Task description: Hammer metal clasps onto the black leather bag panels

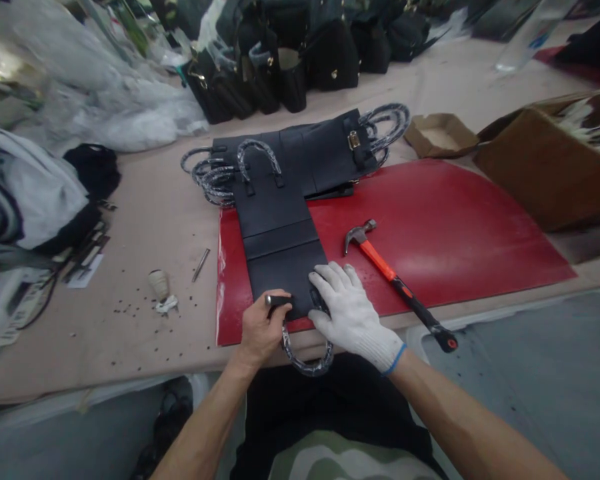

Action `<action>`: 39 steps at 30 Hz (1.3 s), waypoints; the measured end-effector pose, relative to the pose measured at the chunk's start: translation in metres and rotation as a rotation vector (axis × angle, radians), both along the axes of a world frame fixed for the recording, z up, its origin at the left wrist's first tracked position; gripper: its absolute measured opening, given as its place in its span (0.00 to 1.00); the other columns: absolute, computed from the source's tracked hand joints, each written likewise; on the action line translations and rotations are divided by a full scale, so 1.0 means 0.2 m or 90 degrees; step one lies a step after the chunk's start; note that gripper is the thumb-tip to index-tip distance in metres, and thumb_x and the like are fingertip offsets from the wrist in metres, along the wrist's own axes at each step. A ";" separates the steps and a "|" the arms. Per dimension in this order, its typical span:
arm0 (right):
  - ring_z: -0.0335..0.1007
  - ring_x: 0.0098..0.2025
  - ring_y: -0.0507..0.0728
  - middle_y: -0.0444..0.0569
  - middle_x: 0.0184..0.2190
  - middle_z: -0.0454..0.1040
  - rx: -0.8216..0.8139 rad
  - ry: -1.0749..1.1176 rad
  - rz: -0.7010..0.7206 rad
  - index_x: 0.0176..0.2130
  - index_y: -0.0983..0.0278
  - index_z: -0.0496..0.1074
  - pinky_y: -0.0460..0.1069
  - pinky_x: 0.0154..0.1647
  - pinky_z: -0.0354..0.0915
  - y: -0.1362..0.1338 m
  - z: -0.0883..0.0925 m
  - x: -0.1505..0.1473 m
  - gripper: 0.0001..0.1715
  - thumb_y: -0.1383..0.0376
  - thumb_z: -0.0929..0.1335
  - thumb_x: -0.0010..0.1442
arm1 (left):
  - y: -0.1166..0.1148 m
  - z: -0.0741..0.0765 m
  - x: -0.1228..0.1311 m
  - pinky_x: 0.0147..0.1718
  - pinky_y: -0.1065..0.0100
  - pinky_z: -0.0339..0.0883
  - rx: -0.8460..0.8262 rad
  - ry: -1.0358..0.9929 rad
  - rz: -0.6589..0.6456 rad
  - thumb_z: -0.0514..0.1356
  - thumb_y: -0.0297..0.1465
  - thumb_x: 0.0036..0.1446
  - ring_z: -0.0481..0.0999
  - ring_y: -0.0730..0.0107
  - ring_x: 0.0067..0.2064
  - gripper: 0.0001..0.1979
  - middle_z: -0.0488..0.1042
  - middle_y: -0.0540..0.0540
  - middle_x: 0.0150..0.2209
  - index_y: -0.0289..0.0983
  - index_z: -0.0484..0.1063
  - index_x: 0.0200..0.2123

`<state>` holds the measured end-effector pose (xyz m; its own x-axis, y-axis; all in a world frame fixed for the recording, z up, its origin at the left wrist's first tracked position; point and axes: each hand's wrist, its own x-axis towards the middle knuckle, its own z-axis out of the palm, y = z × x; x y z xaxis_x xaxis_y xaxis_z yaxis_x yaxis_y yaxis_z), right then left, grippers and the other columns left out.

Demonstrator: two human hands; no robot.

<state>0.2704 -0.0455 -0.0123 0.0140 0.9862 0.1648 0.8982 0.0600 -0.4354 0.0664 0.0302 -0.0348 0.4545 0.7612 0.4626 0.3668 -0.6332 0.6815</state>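
A long black leather bag panel (280, 233) lies flat on a red mat (430, 233), with a wrapped handle (305, 360) hanging over the table's near edge. My bare left hand (261, 330) is closed around a small metal punch (273, 301) held upright at the panel's near left corner. My right hand (350, 313), in a white glove, lies flat with fingers spread on the panel's near right corner, over the handle's attachment.
A hammer (395, 280) with an orange and black grip lies on the mat right of my gloved hand. More black panels with wrapped handles (330, 150) are stacked behind. Finished black bags (290, 60) line the back; cardboard boxes (540, 160) stand at right, scraps (163, 293) at left.
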 end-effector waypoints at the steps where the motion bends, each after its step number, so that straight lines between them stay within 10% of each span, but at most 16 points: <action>1: 0.54 0.71 0.74 0.59 0.68 0.65 -0.001 0.001 0.000 0.65 0.67 0.68 0.71 0.74 0.46 0.00 0.00 0.00 0.38 0.61 0.72 0.57 | 0.00 0.00 0.00 0.45 0.65 0.81 0.001 -0.004 0.006 0.61 0.28 0.66 0.85 0.64 0.43 0.05 0.83 0.45 0.40 0.38 0.77 0.43; 5: 0.54 0.71 0.75 0.59 0.68 0.65 -0.010 -0.001 0.001 0.65 0.66 0.68 0.71 0.73 0.46 0.01 0.00 0.00 0.39 0.61 0.72 0.57 | -0.01 0.00 -0.01 0.48 0.64 0.81 0.078 -0.037 -0.080 0.63 0.25 0.64 0.85 0.64 0.45 0.06 0.84 0.44 0.42 0.38 0.76 0.45; 11: 0.52 0.71 0.75 0.59 0.69 0.63 -0.026 -0.011 0.002 0.66 0.67 0.67 0.71 0.74 0.44 0.01 -0.01 0.00 0.39 0.60 0.72 0.58 | -0.02 0.01 -0.02 0.48 0.62 0.81 -0.050 -0.039 0.081 0.62 0.29 0.67 0.86 0.64 0.43 0.04 0.84 0.45 0.40 0.37 0.77 0.43; 39: 0.51 0.72 0.74 0.60 0.69 0.64 -0.033 0.011 0.001 0.66 0.68 0.67 0.71 0.74 0.43 0.01 -0.01 0.00 0.39 0.61 0.72 0.57 | -0.01 0.04 0.06 0.46 0.67 0.82 0.033 0.007 0.000 0.64 0.27 0.65 0.87 0.65 0.42 0.03 0.85 0.46 0.40 0.36 0.79 0.39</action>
